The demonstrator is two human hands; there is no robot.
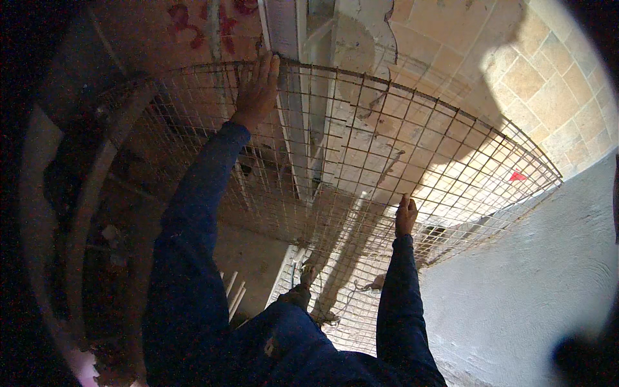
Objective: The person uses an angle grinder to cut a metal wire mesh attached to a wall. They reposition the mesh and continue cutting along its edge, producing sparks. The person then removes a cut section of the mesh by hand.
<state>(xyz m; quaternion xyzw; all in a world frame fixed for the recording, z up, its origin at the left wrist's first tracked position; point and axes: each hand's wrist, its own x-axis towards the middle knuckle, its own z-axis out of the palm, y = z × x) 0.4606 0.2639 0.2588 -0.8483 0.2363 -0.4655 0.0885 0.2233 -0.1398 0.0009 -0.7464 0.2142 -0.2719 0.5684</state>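
Observation:
A large sheet of rusty wire mesh [361,138] stands before me, its upper edge bowed across the view and its lower part reaching down by my foot. My left hand [256,93] lies against its top edge, fingers stretched upward and the tips at the rim wire. Farther right and lower, my right hand [405,216] is closed around wires of the same mesh. Both arms are reaching forward in dark blue sleeves. A small red tag [517,175] shows at the mesh's right end.
Behind the mesh is a tan tiled wall [541,84] with red paint marks at upper left. A pale upright post [284,32] stands near the middle. Rough grey plaster [516,284] covers the right side. Thin pale rods [235,298] lie beside my leg. The left side is dark.

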